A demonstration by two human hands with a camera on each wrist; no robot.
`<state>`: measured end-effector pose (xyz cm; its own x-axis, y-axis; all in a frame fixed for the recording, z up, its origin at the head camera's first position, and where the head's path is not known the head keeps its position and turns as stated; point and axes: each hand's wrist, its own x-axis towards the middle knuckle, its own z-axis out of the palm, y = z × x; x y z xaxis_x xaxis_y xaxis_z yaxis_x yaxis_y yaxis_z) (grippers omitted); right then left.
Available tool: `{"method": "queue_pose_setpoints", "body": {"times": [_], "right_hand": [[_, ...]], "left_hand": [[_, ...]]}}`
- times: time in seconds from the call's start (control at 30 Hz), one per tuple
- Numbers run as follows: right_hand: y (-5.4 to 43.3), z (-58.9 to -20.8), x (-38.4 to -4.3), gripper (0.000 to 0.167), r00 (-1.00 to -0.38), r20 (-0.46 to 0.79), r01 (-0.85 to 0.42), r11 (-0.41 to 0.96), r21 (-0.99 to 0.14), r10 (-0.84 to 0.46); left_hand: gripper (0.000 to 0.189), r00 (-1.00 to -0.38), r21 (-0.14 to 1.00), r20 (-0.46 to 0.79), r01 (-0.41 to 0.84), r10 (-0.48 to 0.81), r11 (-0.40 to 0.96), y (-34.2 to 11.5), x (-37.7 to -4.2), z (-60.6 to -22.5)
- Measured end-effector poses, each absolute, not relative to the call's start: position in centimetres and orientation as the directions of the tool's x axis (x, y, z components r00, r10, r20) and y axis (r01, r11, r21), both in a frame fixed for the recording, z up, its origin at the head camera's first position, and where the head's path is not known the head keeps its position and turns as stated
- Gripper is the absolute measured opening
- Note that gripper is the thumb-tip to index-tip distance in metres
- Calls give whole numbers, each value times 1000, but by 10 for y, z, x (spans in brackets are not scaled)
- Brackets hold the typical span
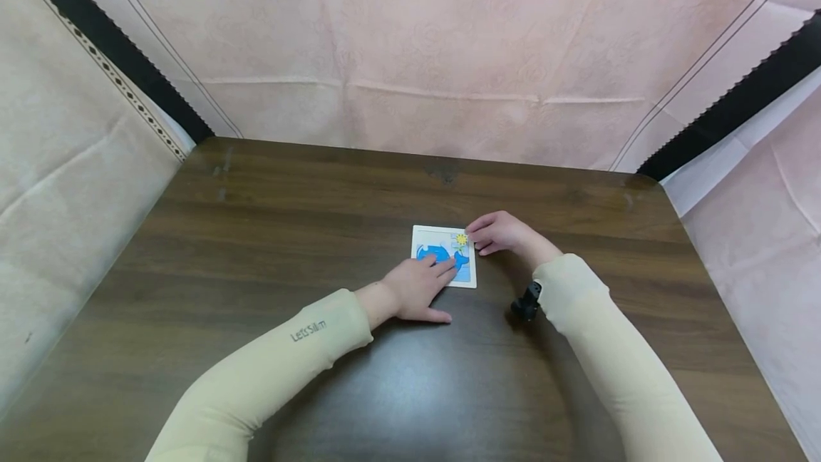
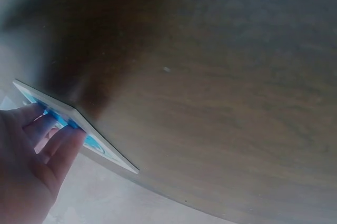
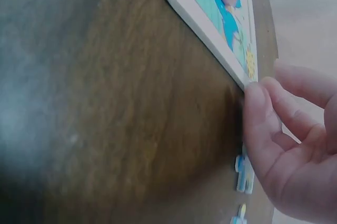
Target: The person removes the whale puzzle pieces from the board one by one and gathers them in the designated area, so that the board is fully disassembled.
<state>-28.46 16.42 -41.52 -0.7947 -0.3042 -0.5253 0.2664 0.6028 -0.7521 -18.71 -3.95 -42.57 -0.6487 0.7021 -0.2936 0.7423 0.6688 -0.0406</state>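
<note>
A small white-framed picture puzzle [image 1: 472,273] lies flat on the brown table, showing a blue whale and a yellow sun. My left hand [image 1: 417,287] rests on its lower left part, fingers stretched over the whale and thumb out on the table. In the left wrist view the left hand's fingertips [image 2: 78,131] touch the picture. At the upper right corner, my right hand [image 1: 503,232] has its thumb and forefinger drawn together, and it pinches the frame there. The right wrist view shows the puzzle's edge [image 3: 202,37] meeting the right thumb [image 3: 255,100].
Small pale blue and yellow pieces [image 3: 244,174] lie past the right hand in the right wrist view. A black device [image 1: 527,301] sits at the right cuff. Pink patterned cloth [image 1: 417,48] hangs behind the brown table [image 1: 288,219].
</note>
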Motion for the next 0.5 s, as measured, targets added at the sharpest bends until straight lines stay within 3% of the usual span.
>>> {"method": "queue_pose_setpoints", "body": {"times": [0.5], "right_hand": [[149,-409,-283,25,-832,-482,128,750,-649,-275]], "left_hand": [[85,-658,-64,-317,734,683,677,-38,-185,-424]]}}
